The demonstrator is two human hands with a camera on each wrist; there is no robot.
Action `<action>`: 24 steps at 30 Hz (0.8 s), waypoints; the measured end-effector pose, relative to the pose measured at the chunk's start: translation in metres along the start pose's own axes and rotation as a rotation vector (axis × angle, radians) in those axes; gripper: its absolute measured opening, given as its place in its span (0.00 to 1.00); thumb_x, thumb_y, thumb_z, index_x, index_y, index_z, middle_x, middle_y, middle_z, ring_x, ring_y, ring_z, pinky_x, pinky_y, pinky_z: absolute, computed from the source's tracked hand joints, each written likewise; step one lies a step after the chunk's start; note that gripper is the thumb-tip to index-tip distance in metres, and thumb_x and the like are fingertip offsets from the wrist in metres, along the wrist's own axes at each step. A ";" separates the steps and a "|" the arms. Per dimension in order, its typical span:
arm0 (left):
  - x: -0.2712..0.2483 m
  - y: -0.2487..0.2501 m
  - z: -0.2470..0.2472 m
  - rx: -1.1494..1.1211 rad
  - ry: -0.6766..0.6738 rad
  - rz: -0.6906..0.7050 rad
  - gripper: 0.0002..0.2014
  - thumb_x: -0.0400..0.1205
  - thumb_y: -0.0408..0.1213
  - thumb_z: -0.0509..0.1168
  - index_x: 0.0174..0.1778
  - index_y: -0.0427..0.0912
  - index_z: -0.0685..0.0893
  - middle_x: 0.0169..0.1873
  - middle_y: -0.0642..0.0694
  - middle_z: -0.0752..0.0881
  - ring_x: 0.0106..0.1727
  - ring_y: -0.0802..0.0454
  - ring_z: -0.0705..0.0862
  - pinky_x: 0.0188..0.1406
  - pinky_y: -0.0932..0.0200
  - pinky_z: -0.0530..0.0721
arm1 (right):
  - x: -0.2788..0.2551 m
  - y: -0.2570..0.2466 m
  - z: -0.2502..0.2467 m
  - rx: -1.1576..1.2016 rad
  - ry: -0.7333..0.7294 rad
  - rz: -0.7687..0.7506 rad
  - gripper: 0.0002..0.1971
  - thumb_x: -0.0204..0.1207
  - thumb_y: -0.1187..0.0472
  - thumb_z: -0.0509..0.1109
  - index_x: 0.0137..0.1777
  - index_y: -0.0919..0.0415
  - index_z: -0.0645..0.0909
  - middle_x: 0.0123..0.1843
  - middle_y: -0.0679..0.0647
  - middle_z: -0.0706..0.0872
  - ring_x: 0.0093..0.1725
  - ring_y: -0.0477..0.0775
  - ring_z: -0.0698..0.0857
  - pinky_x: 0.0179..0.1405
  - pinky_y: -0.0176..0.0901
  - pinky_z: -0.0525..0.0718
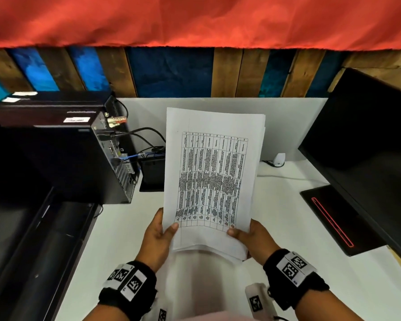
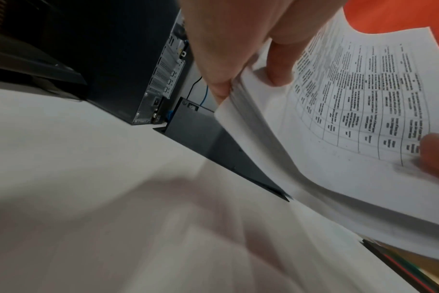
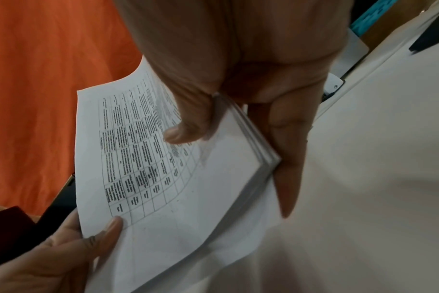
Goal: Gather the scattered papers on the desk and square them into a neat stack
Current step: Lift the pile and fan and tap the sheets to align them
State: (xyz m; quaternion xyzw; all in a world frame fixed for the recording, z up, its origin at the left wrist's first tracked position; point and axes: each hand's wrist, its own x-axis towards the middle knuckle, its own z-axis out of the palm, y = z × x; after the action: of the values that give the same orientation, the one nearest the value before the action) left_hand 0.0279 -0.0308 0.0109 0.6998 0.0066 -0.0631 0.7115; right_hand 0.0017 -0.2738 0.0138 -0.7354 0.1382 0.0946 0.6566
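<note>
The papers [image 1: 212, 177] were already gathered and held upright above the table [image 1: 287, 223] at 12 o'clock, the left hand [image 1: 156, 239] and right hand [image 1: 256, 238] each pinching a bottom corner, yet edges remained staggered, so squaring seemed unfinished.

My head view is evenly lit and sharp, bowing at its edges. Both wrist views run dimmer; the desk [image 2: 88, 158] nearest me smears into blur under a soft shadow.
</note>
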 end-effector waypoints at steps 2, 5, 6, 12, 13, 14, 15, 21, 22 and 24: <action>0.001 -0.004 0.000 0.000 0.001 -0.006 0.22 0.83 0.19 0.60 0.65 0.50 0.77 0.62 0.46 0.88 0.65 0.51 0.86 0.69 0.54 0.81 | 0.003 0.006 0.000 0.020 0.029 0.002 0.10 0.74 0.67 0.73 0.53 0.54 0.85 0.48 0.50 0.92 0.45 0.46 0.90 0.38 0.33 0.85; 0.004 -0.010 0.002 0.020 0.025 -0.017 0.24 0.82 0.17 0.61 0.66 0.49 0.77 0.60 0.48 0.88 0.63 0.53 0.87 0.67 0.58 0.82 | 0.005 0.013 0.001 0.068 0.078 0.012 0.13 0.71 0.71 0.75 0.55 0.61 0.86 0.47 0.49 0.91 0.42 0.41 0.91 0.42 0.32 0.86; 0.004 -0.012 0.002 0.027 0.032 -0.027 0.25 0.81 0.16 0.61 0.66 0.49 0.77 0.58 0.52 0.89 0.61 0.55 0.87 0.65 0.60 0.82 | 0.006 0.015 0.001 0.071 0.096 0.015 0.13 0.70 0.72 0.76 0.54 0.61 0.86 0.45 0.49 0.91 0.40 0.39 0.90 0.39 0.30 0.86; 0.004 -0.014 0.004 0.070 0.049 -0.073 0.19 0.79 0.19 0.67 0.65 0.38 0.80 0.52 0.50 0.90 0.59 0.46 0.88 0.61 0.44 0.85 | 0.007 0.022 0.003 0.077 0.176 -0.020 0.17 0.64 0.76 0.79 0.41 0.52 0.86 0.31 0.37 0.90 0.37 0.37 0.90 0.35 0.27 0.85; 0.004 -0.010 0.006 0.052 0.057 -0.073 0.18 0.80 0.19 0.66 0.66 0.35 0.80 0.51 0.50 0.90 0.59 0.45 0.88 0.61 0.45 0.85 | 0.007 0.020 0.004 0.091 0.189 -0.039 0.18 0.65 0.77 0.78 0.41 0.51 0.85 0.30 0.36 0.90 0.35 0.36 0.89 0.35 0.26 0.85; 0.005 -0.006 0.008 0.032 0.058 -0.062 0.18 0.80 0.19 0.65 0.65 0.34 0.81 0.51 0.52 0.89 0.58 0.48 0.88 0.62 0.49 0.85 | 0.007 0.015 0.004 0.097 0.203 -0.056 0.18 0.65 0.77 0.78 0.41 0.51 0.85 0.31 0.36 0.90 0.35 0.36 0.89 0.36 0.28 0.85; 0.004 0.000 0.010 0.019 0.060 -0.049 0.18 0.80 0.19 0.65 0.65 0.36 0.81 0.51 0.54 0.89 0.58 0.52 0.88 0.63 0.52 0.84 | 0.007 0.011 0.004 0.096 0.205 -0.080 0.18 0.65 0.77 0.78 0.40 0.50 0.86 0.31 0.37 0.90 0.36 0.37 0.89 0.39 0.31 0.86; 0.005 0.048 0.014 -0.137 0.038 0.095 0.30 0.72 0.19 0.74 0.66 0.46 0.76 0.59 0.46 0.89 0.62 0.52 0.87 0.61 0.56 0.85 | -0.004 -0.029 -0.004 0.178 0.168 -0.208 0.18 0.60 0.77 0.81 0.47 0.58 0.88 0.40 0.46 0.93 0.41 0.43 0.92 0.41 0.35 0.88; 0.006 0.057 0.014 -0.158 0.048 0.126 0.31 0.71 0.18 0.74 0.65 0.46 0.75 0.59 0.46 0.88 0.61 0.52 0.87 0.60 0.57 0.86 | -0.005 -0.034 -0.007 0.196 0.153 -0.215 0.19 0.59 0.78 0.81 0.48 0.60 0.88 0.41 0.49 0.94 0.42 0.45 0.92 0.41 0.35 0.89; 0.007 0.074 0.014 -0.172 0.065 0.184 0.30 0.69 0.18 0.74 0.63 0.47 0.75 0.57 0.48 0.88 0.60 0.51 0.87 0.59 0.59 0.86 | -0.005 -0.034 -0.013 0.185 0.109 -0.188 0.21 0.56 0.78 0.82 0.49 0.61 0.88 0.44 0.53 0.94 0.44 0.48 0.92 0.43 0.38 0.89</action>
State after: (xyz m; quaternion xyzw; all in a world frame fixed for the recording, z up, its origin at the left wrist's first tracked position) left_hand 0.0414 -0.0447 0.0842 0.6353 -0.0289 0.0258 0.7713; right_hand 0.0074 -0.2830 0.0492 -0.6853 0.1123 -0.0204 0.7192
